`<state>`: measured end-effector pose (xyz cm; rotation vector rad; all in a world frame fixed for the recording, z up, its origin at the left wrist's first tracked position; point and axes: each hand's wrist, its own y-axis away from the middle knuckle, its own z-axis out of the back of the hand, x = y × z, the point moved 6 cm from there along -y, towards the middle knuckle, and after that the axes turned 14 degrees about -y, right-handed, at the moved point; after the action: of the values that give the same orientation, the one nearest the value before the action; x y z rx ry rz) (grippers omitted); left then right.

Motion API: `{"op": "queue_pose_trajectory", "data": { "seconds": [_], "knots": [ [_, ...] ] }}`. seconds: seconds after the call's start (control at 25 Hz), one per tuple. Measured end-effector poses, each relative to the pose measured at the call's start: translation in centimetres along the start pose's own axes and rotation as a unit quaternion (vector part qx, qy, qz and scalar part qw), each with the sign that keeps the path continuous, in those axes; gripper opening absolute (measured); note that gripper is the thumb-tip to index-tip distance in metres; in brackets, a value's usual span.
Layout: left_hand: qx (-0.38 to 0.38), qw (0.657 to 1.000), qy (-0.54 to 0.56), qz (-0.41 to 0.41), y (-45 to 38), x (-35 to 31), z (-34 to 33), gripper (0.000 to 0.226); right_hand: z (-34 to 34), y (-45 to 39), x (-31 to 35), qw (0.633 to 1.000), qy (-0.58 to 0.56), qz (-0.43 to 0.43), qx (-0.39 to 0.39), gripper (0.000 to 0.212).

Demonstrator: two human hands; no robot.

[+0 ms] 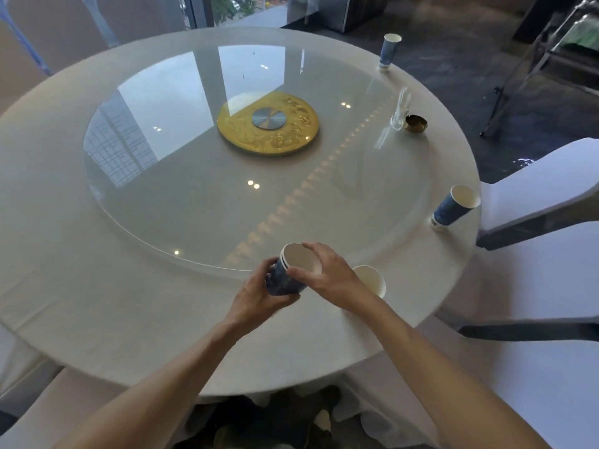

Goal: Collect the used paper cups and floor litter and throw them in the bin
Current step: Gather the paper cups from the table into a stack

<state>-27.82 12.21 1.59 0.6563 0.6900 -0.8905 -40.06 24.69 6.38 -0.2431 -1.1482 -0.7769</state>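
A stack of blue paper cups (pixel 287 280) with white insides is held over the near edge of the round table (pixel 97 303). My left hand (pixel 259 296) grips the stack from below and the side. My right hand (pixel 327 270) pinches its rim from the right. Another cup (pixel 372 280) stands right behind my right hand, partly hidden. A further blue cup (pixel 453 207) stands at the table's right edge, and one more (pixel 389 50) at the far right edge.
A glass turntable (pixel 194 205) with a gold centre disc (pixel 269 124) covers the middle of the table. A clear glass holder (pixel 400 108) and a small gold ashtray (pixel 416 123) sit at the right. White covered chairs (pixel 534 196) stand to the right, on dark floor.
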Motion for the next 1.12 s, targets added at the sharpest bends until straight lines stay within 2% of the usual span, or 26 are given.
{"op": "queue_pose_trajectory", "data": {
  "seconds": [0.12, 0.2, 0.32, 0.4, 0.48, 0.64, 0.84, 0.96, 1.12],
  "knots": [
    [-0.026, 0.999, 0.005, 0.022, 0.6, -1.4, -2.5, 0.075, 4.0, 1.1, -3.2, 0.998, 0.01, 0.021, -0.052, 0.072],
    [-0.025, 0.999, 0.006, 0.045, 1.4, -1.8, -3.9, 0.074, 6.0, 1.7, -5.9, 0.996, 0.04, 0.002, -0.076, 0.08],
    [-0.018, 0.997, -0.001, 0.076, 2.7, -1.4, -5.1, 0.074, 6.8, 2.5, -10.0, 0.99, 0.113, -0.055, -0.065, 0.094],
    [-0.008, 0.996, -0.009, 0.087, 3.1, -0.9, -5.4, 0.074, 6.6, 2.8, -11.7, 0.979, 0.183, -0.061, -0.061, 0.09],
    [0.005, 0.996, -0.021, 0.089, 3.1, -0.5, -5.5, 0.074, 6.3, 2.9, -12.6, 0.977, 0.198, -0.069, -0.05, 0.084],
    [0.038, 0.995, -0.055, 0.08, 1.8, -0.8, -6.0, 0.076, 7.6, 3.6, -12.4, 0.98, 0.149, -0.103, -0.088, 0.076],
    [0.08, 0.977, -0.194, 0.04, -0.5, -1.8, -8.0, 0.08, 13.6, 5.3, -9.7, 0.964, -0.012, -0.097, -0.249, 0.071],
    [0.114, 0.972, -0.205, 0.006, -1.5, -3.0, -10.1, 0.08, 16.0, 7.7, -8.6, 0.941, -0.1, -0.082, -0.312, 0.068],
    [0.153, 0.972, -0.176, -0.039, -2.3, -5.4, -13.6, 0.082, 16.8, 11.6, -9.0, 0.927, -0.162, -0.081, -0.327, 0.062]
  ]
}}
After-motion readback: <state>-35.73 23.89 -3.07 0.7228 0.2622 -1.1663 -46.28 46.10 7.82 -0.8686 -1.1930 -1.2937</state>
